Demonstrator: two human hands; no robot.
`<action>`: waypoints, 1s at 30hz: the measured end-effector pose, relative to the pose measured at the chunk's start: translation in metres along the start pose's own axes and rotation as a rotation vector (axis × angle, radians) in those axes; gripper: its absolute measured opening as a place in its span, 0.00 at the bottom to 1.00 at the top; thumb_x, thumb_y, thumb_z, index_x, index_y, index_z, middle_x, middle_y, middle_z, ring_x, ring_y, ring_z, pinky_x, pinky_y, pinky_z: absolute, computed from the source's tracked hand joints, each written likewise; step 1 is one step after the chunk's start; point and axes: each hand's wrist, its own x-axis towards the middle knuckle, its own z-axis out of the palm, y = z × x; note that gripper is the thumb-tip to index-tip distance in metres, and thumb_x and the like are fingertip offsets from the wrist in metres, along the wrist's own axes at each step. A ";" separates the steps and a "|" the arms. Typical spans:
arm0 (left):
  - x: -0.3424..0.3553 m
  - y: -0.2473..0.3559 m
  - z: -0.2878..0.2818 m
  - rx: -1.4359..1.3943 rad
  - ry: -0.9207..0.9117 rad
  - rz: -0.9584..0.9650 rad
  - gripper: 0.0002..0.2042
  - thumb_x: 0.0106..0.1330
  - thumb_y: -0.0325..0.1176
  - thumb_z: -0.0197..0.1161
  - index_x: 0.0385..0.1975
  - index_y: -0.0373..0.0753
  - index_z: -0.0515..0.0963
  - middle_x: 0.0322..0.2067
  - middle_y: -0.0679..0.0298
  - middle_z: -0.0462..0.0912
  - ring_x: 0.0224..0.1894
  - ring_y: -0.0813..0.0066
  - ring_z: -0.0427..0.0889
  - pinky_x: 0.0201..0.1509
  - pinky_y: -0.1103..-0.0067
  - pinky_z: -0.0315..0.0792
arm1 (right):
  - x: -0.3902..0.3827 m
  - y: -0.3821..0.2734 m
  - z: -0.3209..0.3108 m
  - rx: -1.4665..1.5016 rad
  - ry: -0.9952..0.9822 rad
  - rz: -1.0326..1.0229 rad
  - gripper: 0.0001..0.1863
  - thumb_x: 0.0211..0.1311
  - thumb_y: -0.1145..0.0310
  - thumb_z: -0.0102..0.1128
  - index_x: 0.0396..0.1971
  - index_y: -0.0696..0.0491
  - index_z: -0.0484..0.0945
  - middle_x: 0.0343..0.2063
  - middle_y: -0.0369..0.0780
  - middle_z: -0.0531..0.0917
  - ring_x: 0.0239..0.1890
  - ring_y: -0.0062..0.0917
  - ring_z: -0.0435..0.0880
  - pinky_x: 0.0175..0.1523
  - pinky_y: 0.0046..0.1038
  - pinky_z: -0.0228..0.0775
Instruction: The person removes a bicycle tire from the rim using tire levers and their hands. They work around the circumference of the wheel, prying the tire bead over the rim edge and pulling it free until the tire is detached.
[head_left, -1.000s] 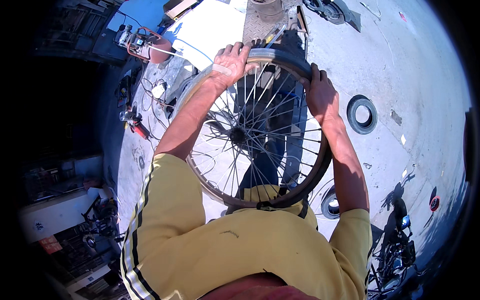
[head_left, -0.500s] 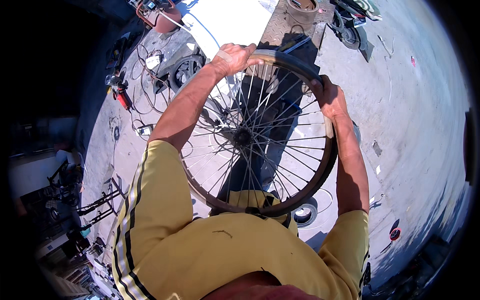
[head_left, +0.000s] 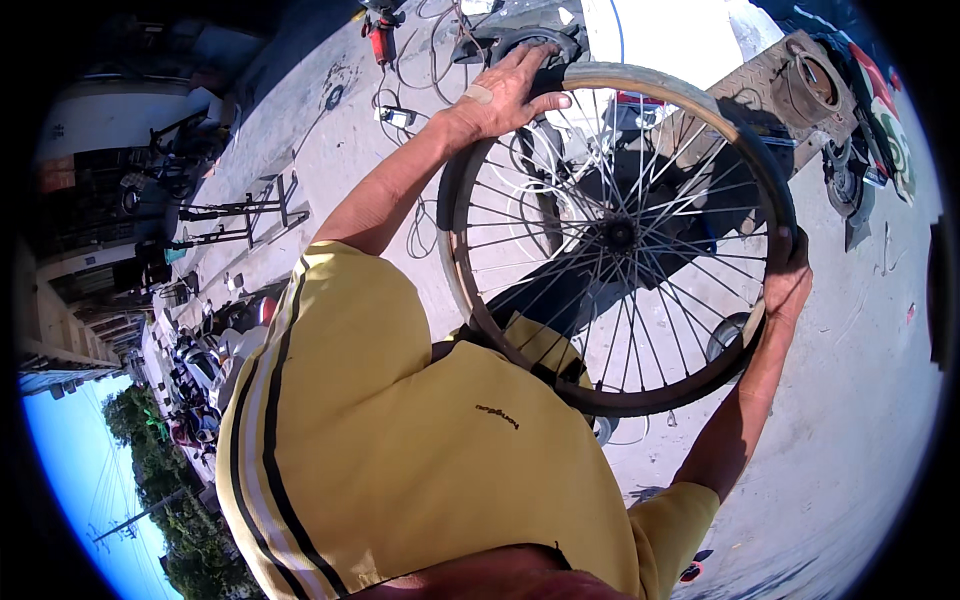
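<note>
A spoked bicycle wheel [head_left: 618,235] is tilted in front of my body, with a dark hub in its middle. Black tyre shows along its left, right and lower edge; a worn brown band runs along the top. My left hand [head_left: 505,97] straddles the upper left of the wheel, fingers stretched over the outer side and thumb inside by the spokes. On the right side, my right hand [head_left: 787,280] is wrapped round the tyre and rim; part of its fingers is hidden. The wheel's lower edge is close to my yellow shirt [head_left: 420,400].
Beyond the wheel lie a white sheet [head_left: 680,35] and a metal plate with a round metal drum [head_left: 808,85] on it. A red power tool [head_left: 380,40] and cables lie at the far left. A metal frame [head_left: 245,215] stands left, with parked motorbikes [head_left: 205,360] behind.
The view has turned, and the wheel now sits farther right in it. My left hand has gone from gripping the top of the wheel to its upper left, fingers straighter. My right hand sits lower.
</note>
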 end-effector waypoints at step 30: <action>-0.188 -0.051 0.057 -1.412 0.018 -0.938 0.39 0.70 0.69 0.54 0.60 0.34 0.75 0.43 0.53 0.86 0.44 0.64 0.86 0.49 0.67 0.83 | 0.021 0.010 0.013 -0.047 0.013 -0.162 0.36 0.75 0.37 0.39 0.58 0.54 0.79 0.47 0.57 0.85 0.51 0.56 0.82 0.56 0.48 0.70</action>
